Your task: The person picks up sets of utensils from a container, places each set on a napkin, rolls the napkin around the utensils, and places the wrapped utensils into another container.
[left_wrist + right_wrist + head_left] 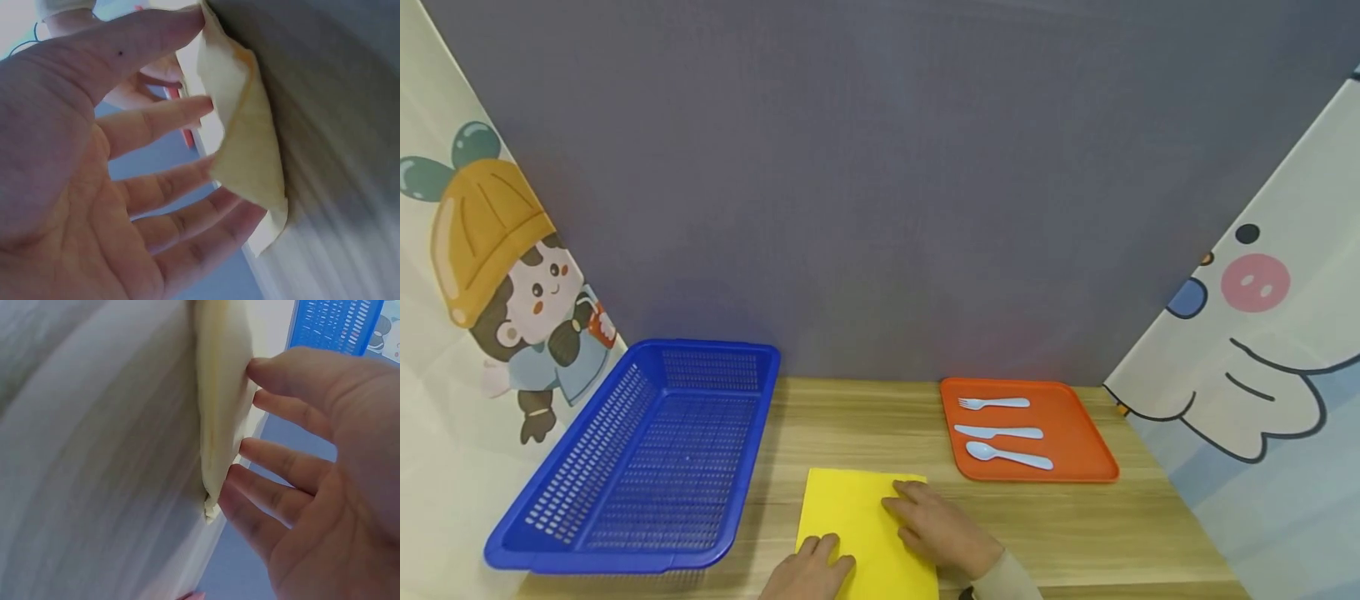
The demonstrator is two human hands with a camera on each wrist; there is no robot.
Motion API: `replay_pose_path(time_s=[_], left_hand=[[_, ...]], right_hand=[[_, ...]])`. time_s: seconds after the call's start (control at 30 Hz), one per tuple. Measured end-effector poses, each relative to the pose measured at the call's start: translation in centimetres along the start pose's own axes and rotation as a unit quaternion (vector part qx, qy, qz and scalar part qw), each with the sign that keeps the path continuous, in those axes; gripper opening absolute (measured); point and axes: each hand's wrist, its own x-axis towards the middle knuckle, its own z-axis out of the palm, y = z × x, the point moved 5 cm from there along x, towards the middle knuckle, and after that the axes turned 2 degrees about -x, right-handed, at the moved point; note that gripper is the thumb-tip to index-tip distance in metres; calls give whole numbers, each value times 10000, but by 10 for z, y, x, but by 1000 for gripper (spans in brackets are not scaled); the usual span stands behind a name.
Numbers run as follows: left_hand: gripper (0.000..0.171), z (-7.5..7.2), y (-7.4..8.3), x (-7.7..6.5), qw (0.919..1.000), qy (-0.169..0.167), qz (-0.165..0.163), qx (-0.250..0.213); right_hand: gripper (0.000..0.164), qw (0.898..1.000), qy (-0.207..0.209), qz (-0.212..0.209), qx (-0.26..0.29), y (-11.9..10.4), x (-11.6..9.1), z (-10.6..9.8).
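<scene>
A folded yellow cloth (857, 510) lies on the wooden table in front of me, its layers showing at the edges in both wrist views. My left hand (810, 572) rests on its near left part. In the left wrist view the fingers (156, 128) are spread and touch the cloth (250, 144), which has a loose folded corner there. On the right side, my right hand (936, 529) lies across the cloth's edge. Its fingertips and thumb press on the top of the cloth (228, 400) in the right wrist view, the fingers apart and nearly straight.
A blue perforated plastic basket (625, 562) stands on the left. At the back right is an orange tray (1086, 446) with a white fork (1000, 403), knife (1007, 432) and spoon (1018, 457) in a column. A grey partition (880, 208) rises behind the table (865, 417).
</scene>
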Motion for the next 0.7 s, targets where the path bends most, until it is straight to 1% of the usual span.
replay_pose_path(time_s=[0.1, 0.23, 0.33, 0.47, 0.6, 0.7], left_hand=[[63, -2, -2, 2, 10000, -62, 56, 10], [64, -4, -7, 4, 9998, -176, 100, -92], [56, -6, -10, 5, 9997, -172, 159, -43], [51, -9, -12, 6, 9996, -105, 229, 100], [49, -12, -13, 8, 9998, 4, 201, 0], [51, -15, -13, 9, 9996, 177, 211, -73]], right_hand=[[42, 10000, -11, 41, 20, 1, -2, 0], [42, 9996, -113, 221, 126, 1, -5, -2], [43, 9990, -166, 381, 155, 1, -7, -3], [43, 9988, -112, 476, 59, 1, -9, -4], [42, 9988, 68, 461, -119, 0, -11, -5], [41, 9984, 242, 426, -274, -1, -13, -7]])
